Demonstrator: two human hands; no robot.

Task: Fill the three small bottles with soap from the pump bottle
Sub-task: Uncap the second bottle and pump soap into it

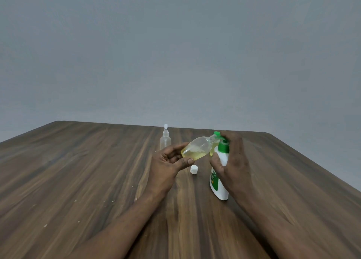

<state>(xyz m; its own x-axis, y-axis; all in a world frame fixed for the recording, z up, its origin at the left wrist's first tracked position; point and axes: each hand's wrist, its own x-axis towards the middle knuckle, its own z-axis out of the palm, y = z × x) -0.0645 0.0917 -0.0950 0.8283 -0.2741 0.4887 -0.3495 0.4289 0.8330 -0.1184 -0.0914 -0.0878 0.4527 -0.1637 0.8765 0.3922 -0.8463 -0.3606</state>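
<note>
One small bottle (197,149) between left fingers (173,149) and thumb

Left hand (168,163), fingers (174,148) curled — gripping; right hand (232,161) curled, gripping too; forearms extended

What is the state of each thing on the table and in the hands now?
Small bottle: uncapped, tilted, partly filled with yellow soap, held by left hand.
Pump bottle: standing on the table, gripped by right hand.
White cap: off, lying on the table.
Spray bottle: upright, top on, looks empty.
</note>
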